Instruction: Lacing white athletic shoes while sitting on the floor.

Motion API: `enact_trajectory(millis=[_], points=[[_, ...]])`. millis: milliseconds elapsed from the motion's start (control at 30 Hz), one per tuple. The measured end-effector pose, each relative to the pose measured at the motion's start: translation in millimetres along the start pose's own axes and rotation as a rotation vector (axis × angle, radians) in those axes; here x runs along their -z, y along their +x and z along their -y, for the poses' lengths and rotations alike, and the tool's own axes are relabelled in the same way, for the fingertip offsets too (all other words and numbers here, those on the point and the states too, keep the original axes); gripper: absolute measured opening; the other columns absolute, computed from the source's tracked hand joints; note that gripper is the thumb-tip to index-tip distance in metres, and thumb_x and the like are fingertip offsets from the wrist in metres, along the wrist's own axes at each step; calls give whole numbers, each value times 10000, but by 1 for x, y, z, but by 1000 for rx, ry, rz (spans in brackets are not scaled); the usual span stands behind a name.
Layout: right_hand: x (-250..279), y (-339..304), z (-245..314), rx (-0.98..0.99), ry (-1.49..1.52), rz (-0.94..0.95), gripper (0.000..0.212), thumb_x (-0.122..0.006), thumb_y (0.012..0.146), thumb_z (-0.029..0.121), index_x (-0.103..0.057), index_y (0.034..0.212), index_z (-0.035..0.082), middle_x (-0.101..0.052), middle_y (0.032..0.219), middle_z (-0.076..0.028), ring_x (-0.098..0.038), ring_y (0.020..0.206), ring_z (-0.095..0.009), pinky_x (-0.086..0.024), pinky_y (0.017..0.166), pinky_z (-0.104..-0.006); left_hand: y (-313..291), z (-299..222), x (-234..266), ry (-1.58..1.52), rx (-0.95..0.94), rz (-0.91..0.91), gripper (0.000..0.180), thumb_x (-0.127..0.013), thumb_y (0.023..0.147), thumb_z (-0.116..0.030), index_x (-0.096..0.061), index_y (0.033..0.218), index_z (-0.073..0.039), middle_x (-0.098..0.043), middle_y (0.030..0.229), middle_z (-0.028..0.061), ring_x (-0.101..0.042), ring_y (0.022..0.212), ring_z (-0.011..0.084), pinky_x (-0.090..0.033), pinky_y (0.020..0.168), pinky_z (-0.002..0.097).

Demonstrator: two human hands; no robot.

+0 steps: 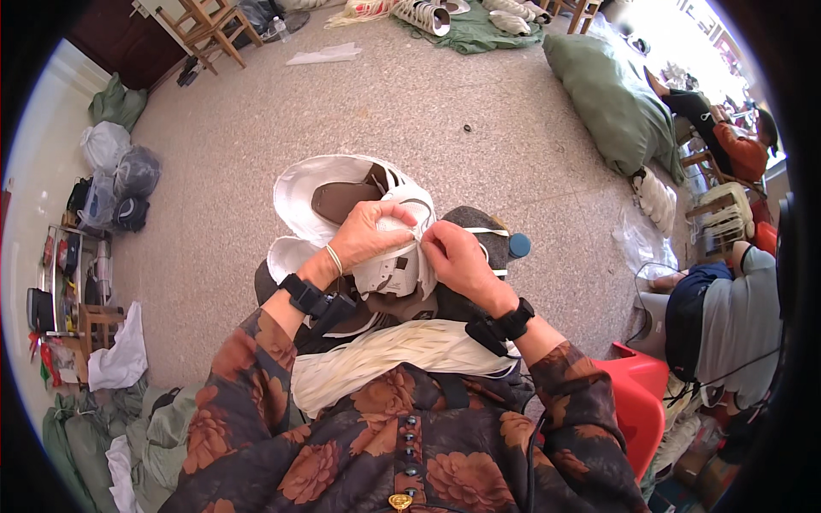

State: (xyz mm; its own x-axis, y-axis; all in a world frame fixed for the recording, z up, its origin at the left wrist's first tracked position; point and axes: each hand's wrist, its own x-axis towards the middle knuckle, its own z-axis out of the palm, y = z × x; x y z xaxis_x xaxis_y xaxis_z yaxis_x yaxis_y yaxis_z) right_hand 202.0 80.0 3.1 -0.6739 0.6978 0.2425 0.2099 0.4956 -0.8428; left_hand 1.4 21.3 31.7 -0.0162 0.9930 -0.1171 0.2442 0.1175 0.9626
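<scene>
Above my lap is a white shoe [386,275] with a grey-brown lining and lace holes. My left hand [374,232] is closed on its upper, thumb and forefinger bent near the lacing. Close beside it, my right hand [462,259] pinches a thin white shoelace [416,243] at the shoe's edge. Another white shoe [295,190] with a brown insole lies just beyond my left hand. Part of a further white shoe [289,255] shows near my left wrist. Across my lap rests a thick bundle of cream laces [385,357].
A dark shoe-like thing [469,221] and a blue cap [519,245] lie past my right hand. A red stool [637,402] stands at my right. Green sacks [611,103] and a seated person [740,150] are at far right. Bags [137,171] line the left wall.
</scene>
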Motion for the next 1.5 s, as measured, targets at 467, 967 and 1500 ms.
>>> enact_trajectory(millis=[467, 967, 1500], points=[[-1, 6, 10, -144, 135, 34, 100, -638, 884, 85, -630, 880, -15, -644, 731, -130, -632, 663, -209, -501, 625, -339, 2, 0, 1, 22, 10, 2, 161, -698, 845, -115, -721, 967, -12, -703, 912, 16, -620, 844, 73, -522, 778, 259], [-18, 13, 20, 50, -51, -67, 95, -629, 895, 56, -582, 960, 4, -651, 803, -124, -649, 684, -253, -516, 623, -353, 7, 25, 2, -124, -32, 17, 218, -515, 947, -72, -697, 1046, -4, -679, 985, 18, -592, 929, 84, -490, 852, 258], [4, 99, 115, 320, 34, -17, 49, -624, 873, 34, -608, 874, -12, -589, 805, -162, -589, 710, -329, -470, 634, -388, -34, 4, -6, 717, -497, -763, 137, -736, 785, -139, -652, 891, -120, -553, 1068, 113, -518, 1060, 302, -345, 938, 458]])
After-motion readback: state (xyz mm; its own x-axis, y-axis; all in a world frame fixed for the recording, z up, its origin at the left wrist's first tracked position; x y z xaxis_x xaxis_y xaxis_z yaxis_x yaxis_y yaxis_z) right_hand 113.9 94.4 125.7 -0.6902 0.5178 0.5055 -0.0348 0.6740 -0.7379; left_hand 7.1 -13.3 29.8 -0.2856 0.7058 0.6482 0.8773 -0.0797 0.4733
